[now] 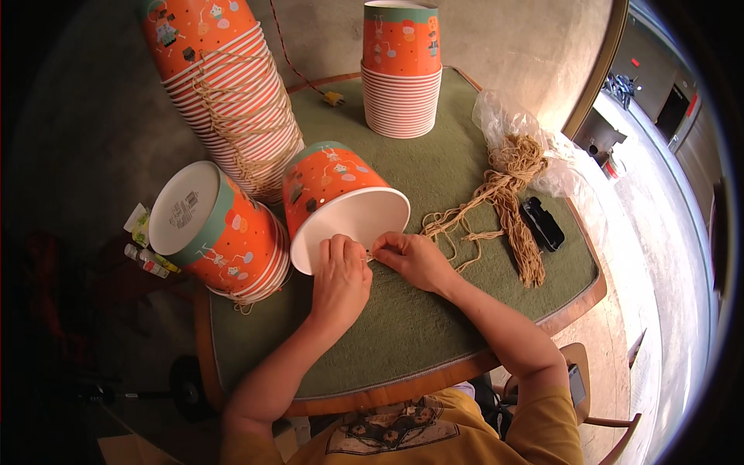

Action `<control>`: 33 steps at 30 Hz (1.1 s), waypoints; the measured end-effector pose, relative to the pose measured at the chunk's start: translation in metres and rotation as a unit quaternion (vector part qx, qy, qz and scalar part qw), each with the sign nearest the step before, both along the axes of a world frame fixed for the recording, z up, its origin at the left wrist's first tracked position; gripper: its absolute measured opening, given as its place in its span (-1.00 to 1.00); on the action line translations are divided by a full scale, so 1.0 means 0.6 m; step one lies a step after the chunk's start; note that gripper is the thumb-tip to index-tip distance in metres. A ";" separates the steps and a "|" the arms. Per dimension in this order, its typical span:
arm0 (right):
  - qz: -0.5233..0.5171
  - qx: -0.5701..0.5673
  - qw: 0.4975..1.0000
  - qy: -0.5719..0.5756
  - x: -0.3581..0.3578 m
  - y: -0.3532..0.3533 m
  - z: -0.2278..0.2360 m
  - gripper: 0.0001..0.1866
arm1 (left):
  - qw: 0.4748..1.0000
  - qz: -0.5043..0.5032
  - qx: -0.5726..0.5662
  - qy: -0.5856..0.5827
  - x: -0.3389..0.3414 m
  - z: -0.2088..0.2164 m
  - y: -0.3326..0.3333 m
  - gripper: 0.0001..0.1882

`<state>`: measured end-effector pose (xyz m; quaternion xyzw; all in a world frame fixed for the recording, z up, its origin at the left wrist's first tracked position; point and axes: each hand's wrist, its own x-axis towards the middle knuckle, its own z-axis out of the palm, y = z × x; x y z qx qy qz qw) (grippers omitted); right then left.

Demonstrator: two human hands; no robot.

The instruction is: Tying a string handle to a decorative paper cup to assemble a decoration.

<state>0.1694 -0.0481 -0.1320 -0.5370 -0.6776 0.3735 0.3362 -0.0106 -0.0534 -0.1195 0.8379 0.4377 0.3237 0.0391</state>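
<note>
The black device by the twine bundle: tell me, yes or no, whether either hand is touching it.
No: the black device lies apart at the table's right side, while the left hand and right hand meet at the rim of the tipped orange paper bucket.

Paper bucket (341, 198) is lying on its side mid-table (403, 333), bucket stacks (232, 93) sitting behind and left, twine bundle (515, 194) lying off right.

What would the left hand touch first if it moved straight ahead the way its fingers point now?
Most likely the white rim of the orange paper bucket lying on its side. The left hand points up toward the bucket's open mouth, its fingers seemingly already at the rim; depth is uncertain.
</note>
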 end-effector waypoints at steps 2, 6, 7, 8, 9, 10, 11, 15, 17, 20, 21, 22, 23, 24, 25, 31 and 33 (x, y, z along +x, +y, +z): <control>0.001 0.001 1.000 0.002 -0.001 0.000 0.001 -0.80 | 1.000 -0.001 -0.004 -0.003 0.000 -0.007 0.001 -0.74; -0.002 -0.005 1.000 -0.014 -0.002 -0.001 0.006 -0.80 | 1.000 -0.018 -0.010 -0.015 0.002 -0.007 0.002 -0.76; -0.001 -0.002 1.000 -0.012 -0.002 -0.001 0.005 -0.80 | 1.000 -0.017 -0.010 -0.015 0.003 -0.009 0.003 -0.76; 0.000 0.002 1.000 -0.010 -0.002 -0.001 0.005 -0.80 | 1.000 -0.016 -0.005 -0.013 0.004 -0.012 0.005 -0.79; 0.000 0.001 1.000 -0.010 -0.002 -0.001 0.005 -0.80 | 1.000 -0.015 0.000 -0.011 0.004 -0.014 0.006 -0.83; -0.002 0.001 1.000 -0.012 -0.002 -0.001 0.004 -0.80 | 1.000 -0.015 0.000 -0.011 0.004 -0.015 0.007 -0.83; -0.004 0.001 1.000 -0.015 -0.002 -0.001 0.004 -0.80 | 1.000 -0.012 -0.002 -0.014 0.004 -0.015 0.008 -0.84; -0.001 0.010 1.000 -0.003 0.000 -0.003 -0.001 -0.81 | 1.000 -0.012 -0.002 -0.020 0.003 -0.021 0.015 -0.87; -0.001 0.032 0.999 -0.003 -0.002 -0.008 0.004 -0.82 | 1.000 -0.009 -0.002 -0.022 0.000 -0.025 0.018 -0.87; -0.002 0.073 0.994 -0.075 -0.005 -0.019 0.009 -0.83 | 0.999 0.000 -0.003 -0.033 -0.004 -0.030 0.021 -0.86; -0.002 0.074 0.994 -0.075 -0.003 -0.023 0.012 -0.83 | 0.999 0.001 -0.004 -0.043 -0.003 -0.030 0.022 -0.86; 0.013 0.085 0.993 -0.080 0.000 -0.026 0.014 -0.83 | 0.999 0.001 -0.003 -0.043 -0.004 -0.030 0.023 -0.86; 0.028 0.095 0.991 -0.086 0.003 -0.029 0.016 -0.83 | 0.998 -0.005 -0.008 -0.055 -0.004 -0.029 0.024 -0.84; 0.028 0.095 0.991 -0.085 0.004 -0.031 0.015 -0.83 | 0.998 -0.010 -0.014 -0.066 -0.005 -0.030 0.025 -0.82; 0.034 0.111 0.989 -0.089 0.006 -0.033 0.014 -0.82 | 0.998 -0.010 -0.014 -0.066 -0.007 -0.032 0.027 -0.82; 0.047 0.145 0.981 -0.124 0.003 -0.036 0.020 -0.82 | 0.991 -0.021 -0.068 -0.115 -0.014 -0.039 0.036 -0.76; 0.047 0.143 0.979 -0.137 0.003 -0.037 0.021 -0.82 | 0.990 -0.022 -0.080 -0.113 -0.014 -0.038 0.036 -0.75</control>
